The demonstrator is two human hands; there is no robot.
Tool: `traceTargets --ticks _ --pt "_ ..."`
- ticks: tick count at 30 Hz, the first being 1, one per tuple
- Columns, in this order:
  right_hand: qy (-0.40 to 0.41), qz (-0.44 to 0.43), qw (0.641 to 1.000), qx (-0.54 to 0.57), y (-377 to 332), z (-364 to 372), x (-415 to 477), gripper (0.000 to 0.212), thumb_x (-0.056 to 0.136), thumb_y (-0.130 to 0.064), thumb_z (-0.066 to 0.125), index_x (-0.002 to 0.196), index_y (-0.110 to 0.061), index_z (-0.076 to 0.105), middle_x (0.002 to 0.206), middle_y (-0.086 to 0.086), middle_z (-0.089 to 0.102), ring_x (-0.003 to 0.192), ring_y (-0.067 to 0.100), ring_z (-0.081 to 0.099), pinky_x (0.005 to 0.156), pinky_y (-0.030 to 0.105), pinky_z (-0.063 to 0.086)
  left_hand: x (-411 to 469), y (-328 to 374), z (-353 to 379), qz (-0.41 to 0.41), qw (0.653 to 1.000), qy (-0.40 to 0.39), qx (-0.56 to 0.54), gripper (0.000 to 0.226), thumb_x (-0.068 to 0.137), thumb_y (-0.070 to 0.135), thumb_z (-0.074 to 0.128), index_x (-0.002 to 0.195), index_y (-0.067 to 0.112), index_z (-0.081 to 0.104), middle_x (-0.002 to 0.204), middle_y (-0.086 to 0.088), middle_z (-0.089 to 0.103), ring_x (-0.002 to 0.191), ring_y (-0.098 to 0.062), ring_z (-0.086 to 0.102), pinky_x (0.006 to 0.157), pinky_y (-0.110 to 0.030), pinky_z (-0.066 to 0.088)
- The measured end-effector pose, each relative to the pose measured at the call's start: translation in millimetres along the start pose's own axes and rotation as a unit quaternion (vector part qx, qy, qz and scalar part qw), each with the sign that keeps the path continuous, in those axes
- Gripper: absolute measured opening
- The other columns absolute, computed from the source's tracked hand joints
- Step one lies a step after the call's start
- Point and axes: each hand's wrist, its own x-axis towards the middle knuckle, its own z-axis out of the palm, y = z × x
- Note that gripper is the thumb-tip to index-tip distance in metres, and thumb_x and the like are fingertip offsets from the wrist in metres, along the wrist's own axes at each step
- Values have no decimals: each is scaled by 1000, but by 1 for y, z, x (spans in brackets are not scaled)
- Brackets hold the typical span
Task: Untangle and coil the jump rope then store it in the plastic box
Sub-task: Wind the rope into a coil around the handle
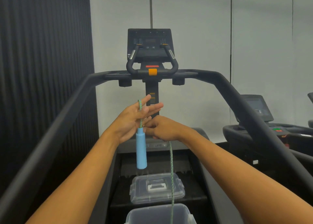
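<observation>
Nearest the person, at the bottom edge of view, stands the open plastic box (160, 212), clear and grey-tinted; only its rim and upper walls show, so I cannot tell what lies inside. One strand of the jump rope (171, 173) hangs straight down in front of it and runs out of view at the bottom edge; whether it enters the box is not clear. Just beyond, the box's lid (156, 188) lies flat on the treadmill deck (125, 166), its white latch piece facing up. One box, one lid.

Above these, both bare forearms reach forward. The left hand (133, 120) is spread wide, fingers fanned, with the green-and-blue rope looped over one finger and running down across the palm. From that rope a single light blue handle (141, 150) dangles upright, hanging free above the lid. The right hand (163, 128) sits just beside the top of the handle, fingers curled and pinched near the rope there; the long strand drops from under it.

Two black handrails (55, 125) flank the arms on either side. Farther off stands the treadmill console (150, 44) with an orange knob beneath it. To the right, partly cut off, is a second treadmill (264, 122). A white wall and a dark ribbed panel close the back.
</observation>
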Motion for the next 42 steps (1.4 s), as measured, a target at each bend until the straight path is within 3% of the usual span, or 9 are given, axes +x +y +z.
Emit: traceTargets --ticks 8,12,17,23,26,29,35,39,42 --pt "-41 -9 999 -31 -21 -20 -1 29 91 -18 68 63 -17 64 58 2 53 48 10 47 56 31 45 -8 -17 -4 -40 997 41 52 36 108 20 38 140 20 55 114 6 76 105 -10 72 93 -31 55" --pt "-7 -20 999 -35 -31 -37 1 19 92 -17 65 83 -4 74 66 10 61 55 9 52 58 22 43 -16 -24 -1 -46 997 48 33 37 109 24 31 125 6 60 93 -19 77 81 -27 75 86 -32 58" --pt "37 -22 999 -1 -27 -45 5 23 94 -13 62 77 -2 72 65 8 65 70 21 60 78 35 55 -19 -32 -2 -65 998 23 -6 56 103 46 33 128 3 59 69 -16 68 61 -24 59 101 -61 40" --pt "68 -25 997 35 -18 -42 11 20 95 -13 63 76 -13 69 57 -11 64 69 15 59 79 36 54 -21 -31 -1 -80 996 -34 5 46 104 34 40 128 -1 59 80 -16 70 68 -21 64 112 -69 30" --pt "107 -32 991 70 -13 -43 15 14 94 -19 68 83 -12 72 85 7 71 81 17 63 81 35 53 -22 -28 2 -86 994 -69 13 43 101 27 45 125 -6 58 117 -24 71 103 -29 69 107 -57 46" --pt "126 -32 987 93 -7 -43 16 15 96 -20 66 89 -7 71 84 8 67 77 13 59 71 26 50 -21 -25 3 -74 993 -92 1 37 104 18 43 130 -6 53 133 -22 64 125 -34 61 103 -51 51" --pt "99 -7 980 171 10 -36 14 22 103 -20 56 90 -11 71 75 -1 69 63 2 62 60 17 49 -18 -17 3 -61 989 -132 -32 35 99 8 49 133 0 51 133 -23 64 123 -39 63 99 -51 54" --pt "73 -11 980 184 23 -29 11 19 101 -14 55 101 -8 73 95 13 75 87 23 71 79 35 61 -17 -12 5 -42 987 -150 -38 37 99 2 48 136 -1 49 137 -24 61 126 -41 60 102 -52 51" --pt "35 -3 967 251 33 -11 6 23 102 -17 51 108 -17 73 96 8 74 84 26 68 71 33 54 -14 -8 5 -18 988 -142 -52 42 99 -6 45 141 -1 48 135 -22 62 122 -37 63 104 -51 50"
